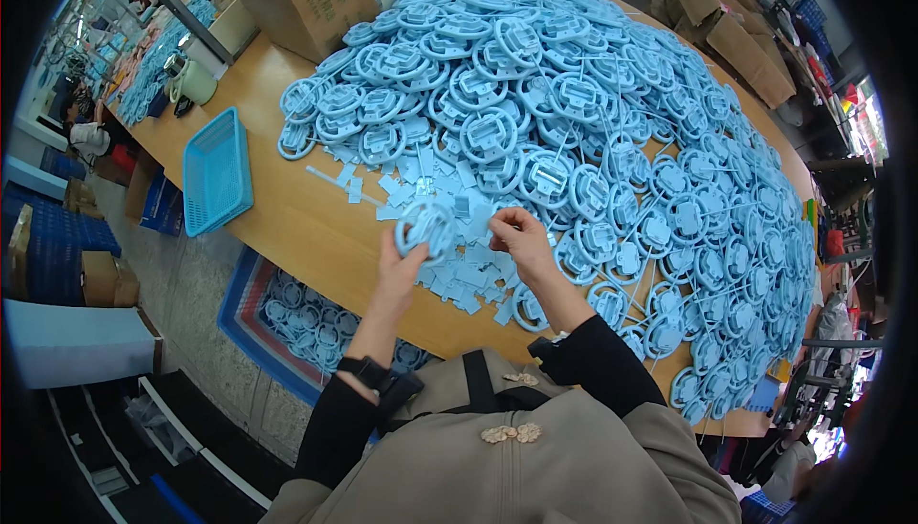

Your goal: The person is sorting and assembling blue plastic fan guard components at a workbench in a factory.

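Observation:
My left hand (395,264) grips a light-blue round plastic part (426,228), a ring with a flat centre, raised above the table and slightly blurred. To its right, my right hand (523,239) is closed in a pinch at the fingertips; what it holds, if anything, is too small to make out against the blue pieces behind. Below and beyond both hands lie many small flat light-blue plates (461,280), scattered on the wooden table (316,247). A large heap of similar round parts (550,175) rises just past them and spreads to the right.
At the left of the table sits a blue plastic basket (218,172). A cardboard box (306,3) stands at the far left of the heap. Below the near edge, a blue-rimmed crate (251,314) holds more round parts. Opened cartons (736,36) line the far right.

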`<act>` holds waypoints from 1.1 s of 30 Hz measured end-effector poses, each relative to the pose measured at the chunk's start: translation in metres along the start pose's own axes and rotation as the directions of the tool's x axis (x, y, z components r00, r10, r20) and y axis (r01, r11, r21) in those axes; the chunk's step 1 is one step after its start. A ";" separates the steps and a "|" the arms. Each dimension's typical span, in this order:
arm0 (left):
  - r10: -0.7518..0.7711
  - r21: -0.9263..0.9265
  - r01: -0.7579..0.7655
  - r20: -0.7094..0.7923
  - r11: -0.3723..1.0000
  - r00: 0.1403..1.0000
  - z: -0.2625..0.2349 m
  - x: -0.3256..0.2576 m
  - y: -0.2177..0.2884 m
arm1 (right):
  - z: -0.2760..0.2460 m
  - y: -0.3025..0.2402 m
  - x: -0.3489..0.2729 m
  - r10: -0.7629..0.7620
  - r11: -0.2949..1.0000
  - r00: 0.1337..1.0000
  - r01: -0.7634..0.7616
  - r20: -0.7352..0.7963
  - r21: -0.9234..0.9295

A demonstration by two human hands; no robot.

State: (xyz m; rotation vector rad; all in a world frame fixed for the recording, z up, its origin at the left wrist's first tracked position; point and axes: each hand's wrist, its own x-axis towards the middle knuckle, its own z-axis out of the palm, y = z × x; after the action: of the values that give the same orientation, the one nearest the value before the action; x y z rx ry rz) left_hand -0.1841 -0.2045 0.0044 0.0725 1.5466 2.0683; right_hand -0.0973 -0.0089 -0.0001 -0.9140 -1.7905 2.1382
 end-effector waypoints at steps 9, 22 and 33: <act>0.218 0.075 -0.233 0.168 0.970 0.961 0.070 0.007 -0.006 | 0.005 -0.020 -0.024 0.198 0.873 0.977 -0.213 0.081 0.438; 0.035 0.230 -0.121 0.346 0.966 0.938 0.064 0.015 0.015 | -0.026 -0.050 -0.017 0.150 0.962 0.971 -0.186 0.185 0.200; -0.177 0.555 -0.210 0.562 0.805 0.808 0.115 0.030 -0.014 | -0.099 0.006 -0.062 0.174 0.912 0.975 -0.108 -0.136 0.395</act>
State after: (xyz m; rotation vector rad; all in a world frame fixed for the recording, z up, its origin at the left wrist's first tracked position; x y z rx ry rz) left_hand -0.1629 -0.0876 0.0219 0.8911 1.6909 1.2734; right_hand 0.0094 0.0377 0.0073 -1.1042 -1.1928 2.3045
